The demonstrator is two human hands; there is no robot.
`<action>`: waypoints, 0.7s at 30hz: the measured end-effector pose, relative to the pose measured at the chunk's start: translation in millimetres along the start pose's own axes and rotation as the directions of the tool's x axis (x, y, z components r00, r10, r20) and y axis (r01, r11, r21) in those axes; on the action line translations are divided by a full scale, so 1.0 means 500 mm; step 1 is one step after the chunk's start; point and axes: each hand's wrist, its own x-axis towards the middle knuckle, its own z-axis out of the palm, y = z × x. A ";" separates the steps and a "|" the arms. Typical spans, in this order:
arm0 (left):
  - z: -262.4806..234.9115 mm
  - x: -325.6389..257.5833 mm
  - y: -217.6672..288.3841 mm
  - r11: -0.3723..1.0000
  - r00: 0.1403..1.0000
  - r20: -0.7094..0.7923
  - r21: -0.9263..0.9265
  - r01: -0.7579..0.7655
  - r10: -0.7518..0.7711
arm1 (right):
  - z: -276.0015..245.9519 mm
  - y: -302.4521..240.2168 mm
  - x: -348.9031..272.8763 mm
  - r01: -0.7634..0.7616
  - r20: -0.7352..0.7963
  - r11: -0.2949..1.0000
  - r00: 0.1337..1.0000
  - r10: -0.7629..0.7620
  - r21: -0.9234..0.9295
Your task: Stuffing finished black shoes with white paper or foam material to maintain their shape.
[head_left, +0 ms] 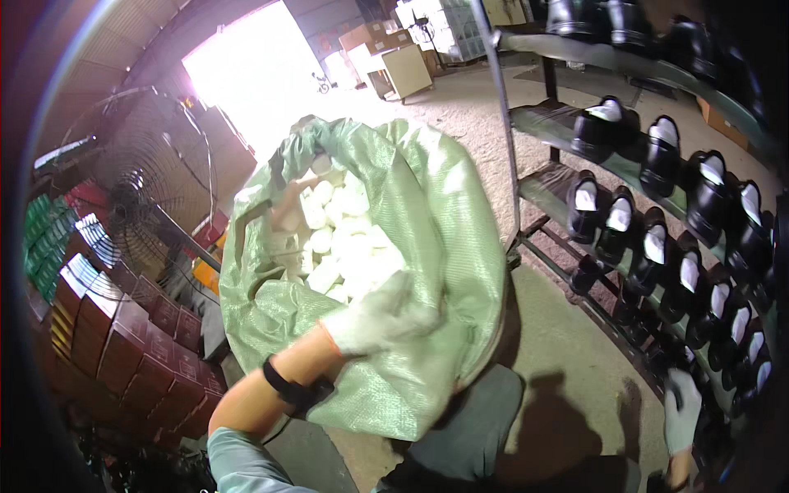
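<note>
A big pale-green woven sack (pixel 444 222) stands wide at the mouth before me, with many white lumps (pixel 349 238) inside; their material is unclear. My left hand (pixel 378 320), in a white glove, lies over the near rim of the sack beside the lumps. Its fingers are smeared by motion. Far to the right, my right hand (pixel 682 411), also gloved, reaches down by the lower tier of a shoe rack (pixel 567 251). It is close to the black shoes (pixel 649 251), which have white material in their openings. Whether it grips one is hidden.
Stacked reddish-brown boxes (pixel 140 345) line the left side, beside a large wire-guarded fan (pixel 136 189). Rack tiers rise along the right. A bright doorway (pixel 255 74), cartons (pixel 366 35) and a pale cabinet (pixel 407 70) are farther back. My knee (pixel 485 411) is below the sack.
</note>
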 end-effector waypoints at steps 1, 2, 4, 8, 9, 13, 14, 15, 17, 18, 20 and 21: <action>0.053 0.019 -0.014 0.980 0.980 0.003 -0.008 -0.198 0.198 | -0.011 -0.191 0.105 0.101 0.028 0.990 0.994 -0.104 0.100; 0.091 0.021 -0.022 0.905 0.930 -0.091 0.280 -0.320 0.357 | 0.032 -0.339 0.207 0.301 0.037 0.923 0.947 -0.319 0.240; 0.087 0.030 -0.001 0.764 0.875 -0.061 0.520 -0.382 0.479 | 0.161 -0.577 0.367 0.594 0.032 0.603 0.698 -0.715 0.532; -0.049 0.027 0.036 0.872 0.929 0.159 0.322 -0.369 0.335 | 0.409 -0.937 0.512 0.715 0.125 0.699 0.696 -0.707 -0.027; -0.111 -0.001 0.023 0.886 0.980 0.187 0.440 -0.149 0.072 | 0.500 -0.969 0.550 0.644 0.145 0.652 0.747 -0.649 -0.400; -0.256 -0.208 -0.181 0.334 0.663 -0.749 0.627 0.704 0.009 | 0.563 -0.971 0.716 0.407 0.285 0.783 0.910 -0.301 -0.471; -0.299 -0.273 -0.229 0.331 0.468 -0.851 0.382 0.863 -0.239 | 0.577 -0.961 0.744 0.414 0.232 0.835 0.908 -0.350 -0.361; -0.308 -0.390 -0.348 0.196 0.438 -0.891 0.453 0.870 0.116 | 0.591 -0.953 0.768 0.428 0.174 0.875 0.901 -0.396 -0.227; -0.315 -0.431 -0.360 0.124 -0.006 -0.863 -0.079 0.989 -0.505 | 0.610 -0.861 0.889 0.674 -0.262 0.680 0.738 -0.622 0.288; -0.305 -0.497 -0.401 0.122 0.054 -0.856 -0.010 0.993 -0.514 | 0.585 -0.898 0.888 0.260 -0.005 0.595 0.919 -0.394 0.760; -0.318 -0.502 -0.468 0.270 0.219 -0.825 0.084 0.959 -0.521 | 0.405 -0.923 0.880 -0.188 0.286 0.397 0.937 -0.203 0.898; -0.328 -0.548 -0.463 0.491 0.238 -0.853 -0.025 0.871 -0.465 | 0.456 -0.912 0.878 -0.240 0.303 0.364 0.944 -0.128 0.900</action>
